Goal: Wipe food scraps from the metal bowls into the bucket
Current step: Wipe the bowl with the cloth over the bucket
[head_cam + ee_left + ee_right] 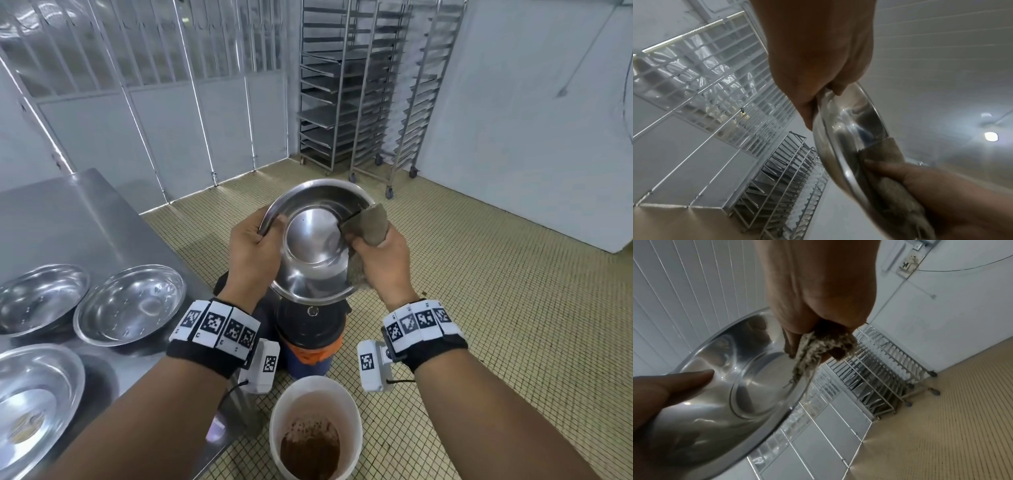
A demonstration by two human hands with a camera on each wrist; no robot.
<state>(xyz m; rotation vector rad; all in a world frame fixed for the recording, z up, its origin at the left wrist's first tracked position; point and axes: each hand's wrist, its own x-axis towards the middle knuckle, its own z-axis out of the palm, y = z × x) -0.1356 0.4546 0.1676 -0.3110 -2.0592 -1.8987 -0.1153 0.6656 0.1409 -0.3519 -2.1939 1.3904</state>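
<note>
A shiny metal bowl (313, 246) is held tilted toward me above the floor, its inside looking clean. My left hand (253, 248) grips its left rim (825, 104), thumb inside the bowl (756, 386). At the bowl's right rim my right hand (380, 260) clutches a grey-brown rag (368, 222), also seen in the wrist views (818, 345) (881, 155). A white bucket (354, 418) with brown scraps at its bottom stands on the floor below, near me.
Three more metal bowls (130, 305) (37, 298) (30, 404) lie on the steel table (78, 219) at my left. A dark container with an orange band (310, 339) stands under the held bowl. Wheeled tray racks (363, 89) line the far wall; tiled floor lies to the right.
</note>
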